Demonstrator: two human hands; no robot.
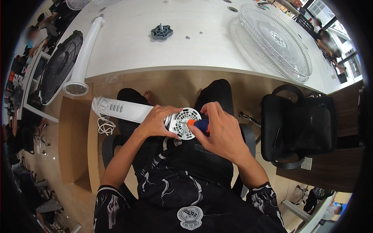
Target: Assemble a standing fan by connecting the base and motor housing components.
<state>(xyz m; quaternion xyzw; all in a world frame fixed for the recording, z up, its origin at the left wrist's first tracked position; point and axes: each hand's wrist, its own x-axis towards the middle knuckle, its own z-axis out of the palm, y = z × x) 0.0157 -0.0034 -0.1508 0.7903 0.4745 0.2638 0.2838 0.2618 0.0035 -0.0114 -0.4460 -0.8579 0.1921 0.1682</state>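
Observation:
Across my lap lies a white fan body (128,110) with a row of grey push buttons and a round slotted motor cover (190,113) at its right end. My left hand (157,121) is wrapped around the body beside the cover, thumb and fingers on its rim. In my right hand (221,132) is a screwdriver (201,125) with a blue and orange handle. Its shaft points left onto the middle of the slotted cover; whether the tip sits in a screw I cannot tell. A white power cord (105,124) hangs coiled at the button end.
On the white table (128,50) ahead lie a grey star-shaped knob (161,32), small screws (187,37) and fan grilles (278,39). A white pole (83,58) and black round base (62,66) are at left. A cardboard box (74,143) stands left, a black chair (297,124) right.

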